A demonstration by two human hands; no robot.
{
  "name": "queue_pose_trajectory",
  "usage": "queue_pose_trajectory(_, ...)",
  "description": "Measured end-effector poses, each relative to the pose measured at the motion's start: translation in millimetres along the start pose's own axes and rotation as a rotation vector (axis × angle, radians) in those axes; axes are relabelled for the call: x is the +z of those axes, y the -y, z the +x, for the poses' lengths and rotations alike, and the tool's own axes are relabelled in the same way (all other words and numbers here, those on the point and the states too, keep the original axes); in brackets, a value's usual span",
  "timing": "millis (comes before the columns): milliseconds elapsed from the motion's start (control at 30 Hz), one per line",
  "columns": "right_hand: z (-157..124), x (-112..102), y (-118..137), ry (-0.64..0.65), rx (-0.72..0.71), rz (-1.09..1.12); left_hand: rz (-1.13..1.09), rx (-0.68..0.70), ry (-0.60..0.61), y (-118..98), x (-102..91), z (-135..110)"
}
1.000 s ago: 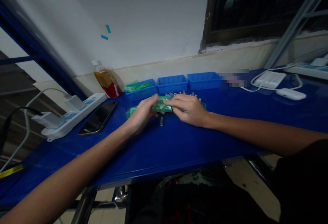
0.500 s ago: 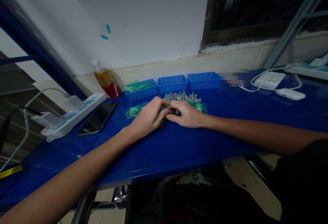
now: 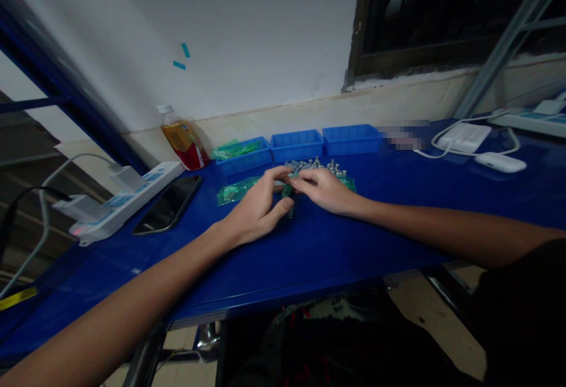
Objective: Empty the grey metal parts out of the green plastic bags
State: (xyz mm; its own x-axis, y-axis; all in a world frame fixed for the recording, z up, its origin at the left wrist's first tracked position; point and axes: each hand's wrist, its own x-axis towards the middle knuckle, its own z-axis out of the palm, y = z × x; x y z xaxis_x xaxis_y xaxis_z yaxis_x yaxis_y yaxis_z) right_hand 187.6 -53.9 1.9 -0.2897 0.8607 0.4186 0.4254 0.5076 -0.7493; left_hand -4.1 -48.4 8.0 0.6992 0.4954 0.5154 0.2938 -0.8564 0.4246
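A small green plastic bag with a dark, narrow lower end is held between my two hands above the blue table. My right hand pinches its upper part between thumb and fingertips. Around its left side curls my left hand, the thumb lying against the lower part and the fingers partly behind it. What the bag contains is too blurred to tell. Just behind the hands lies a pile of metal bolts. Flat green bags lie on both sides, one green bag at the left and another partly covered by my right hand.
Three blue bins stand along the wall: a left bin with green bags, a middle bin and a right bin. At left are a drink bottle, a phone and a power strip. White chargers with cables lie right.
My left thumb has moved down and away from its fingers, so more of the green bag shows. My right hand has shifted slightly up and away.
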Motion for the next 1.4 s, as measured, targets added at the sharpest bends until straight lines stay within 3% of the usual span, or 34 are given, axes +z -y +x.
queue_pose_trajectory(300,7.0,1.1,-8.6,-0.201,0.122,0.088,0.167,0.106,0.093,-6.1,-4.5,5.5)
queue_pose_trajectory(400,9.1,-2.3,-7.0,-0.283,0.196,0.192,0.210,0.100,0.108,-10.6,-5.9,6.8)
queue_pose_trajectory(467,9.0,-7.1,-3.8,-0.343,0.174,0.158,0.216,0.068,0.124,-12.3,-6.5,7.1)
queue_pose_trajectory(567,4.9,-14.4,2.1,-0.403,-0.117,-0.076,0.125,-0.072,0.111,-12.7,-6.8,8.2)
queue_pose_trajectory(667,-2.1,-16.4,6.0,-0.337,-0.483,-0.309,-0.141,-0.319,0.032,-9.5,-6.5,10.4)
queue_pose_trajectory(733,-5.9,-14.4,6.4,-0.254,-0.611,-0.425,-0.311,-0.451,-0.024,-6.0,-6.7,12.4)
queue_pose_trajectory(800,-7.9,-11.5,5.8,-0.186,-0.649,-0.500,-0.396,-0.528,-0.068,-3.3,-7.6,14.2)
queue_pose_trajectory(933,-7.7,-8.4,7.6,-0.147,-0.579,-0.426,-0.275,-0.524,-0.168,-4.6,-9.8,15.2)
queue_pose_trajectory(1067,-6.3,-8.8,17.5,-0.073,-0.273,-0.129,0.132,-0.288,-0.224,-9.7,-9.8,11.1)
queue_pose_trajectory(1233,-1.5,-5.6,18.8,0.014,0.105,0.184,0.323,0.059,-0.056,-9.3,-7.1,4.9)
queue_pose_trajectory(1300,1.0,-3.6,12.9,-0.002,0.128,0.223,0.327,0.096,0.031,-8.7,-6.1,4.3)
queue_pose_trajectory(1400,2.5,-3.2,5.5,-0.098,0.055,0.142,0.313,0.072,0.080,-9.4,-5.6,5.5)
